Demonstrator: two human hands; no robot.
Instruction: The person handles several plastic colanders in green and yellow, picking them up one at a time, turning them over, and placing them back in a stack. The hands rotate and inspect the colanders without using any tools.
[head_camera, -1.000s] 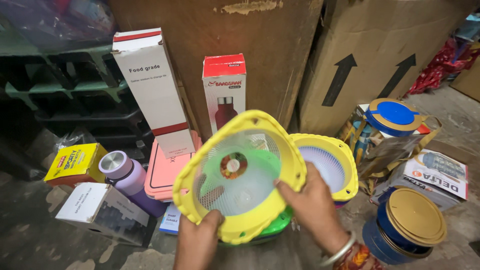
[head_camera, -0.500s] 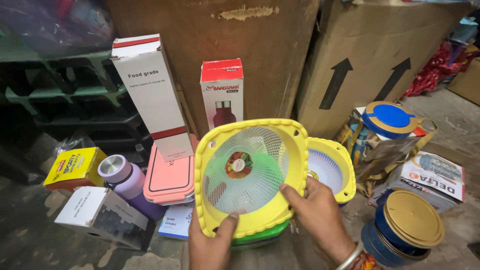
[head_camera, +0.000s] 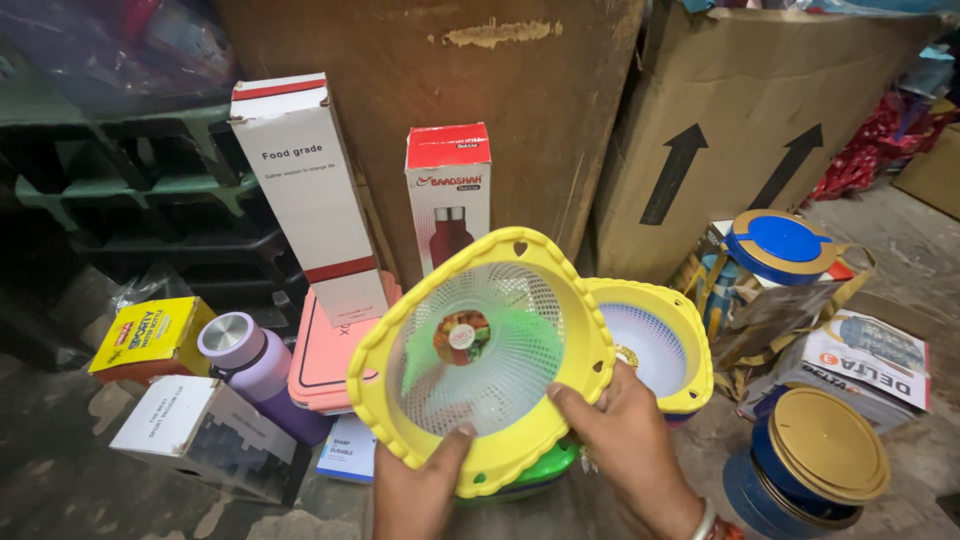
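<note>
A single head-worn camera looks down and forward from close above the person's hands, toward a brown board (head_camera: 430, 110) and a cardboard carton (head_camera: 760, 120) leaning behind the floor clutter. The near hands fill the lower frame; no second view overlaps it.

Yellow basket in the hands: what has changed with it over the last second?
The yellow mesh basket has been turned in the hands: a second ago its face tilted toward the upper left, now it faces the camera more squarely, one corner up. The left hand and right hand both still grip its lower rim. The second yellow basket behind it, the purple bottle and the boxes have stayed put.
</note>
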